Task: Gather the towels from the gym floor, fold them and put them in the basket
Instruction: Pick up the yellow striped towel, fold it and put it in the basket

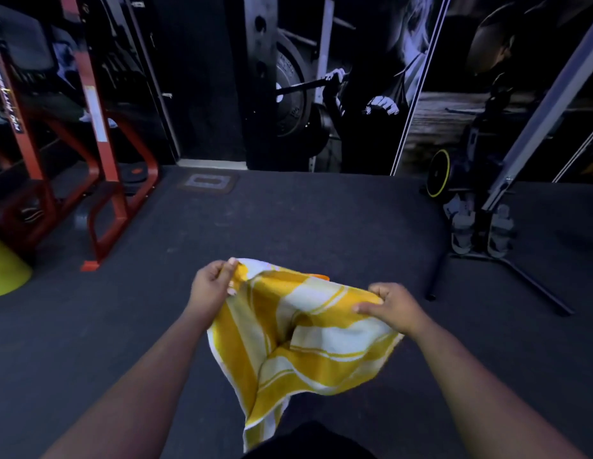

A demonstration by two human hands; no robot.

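Both forearms reach out from the bottom of the view, and between them hangs the yellow-and-white striped towel (301, 339), up in the air over the dark gym floor (288, 220), well clear of it. It's the biggest thing in play and it sags: the top edge runs left to right between the two hands, roughly level, dipping a little toward the right, while the rest droops down and back toward the person's body, bunched and creased in the middle. The lowest tail falls nearer the left arm.

Now the hands. The left hand (212, 282) pinches the far-left corner, fingers curled round the cloth, raised a touch higher and farther out. The right hand (392, 304) grips the opposite end of that top edge, thumb on top, fingers tucked under. They're spread apart, one at each end, neither clearly nearer the bulk.

So the towel's long line lies across the body, hand to hand, and my read is that the fold turns on that: bringing one corner across to meet the other. The slack in the middle looks likely to fold crooked unless the edge is pulled taut first.

No basket in sight. Red rack frame (102, 154) stands off to the left, a lime cone (5, 270) beside it, a machine stand (487, 233) to the right.
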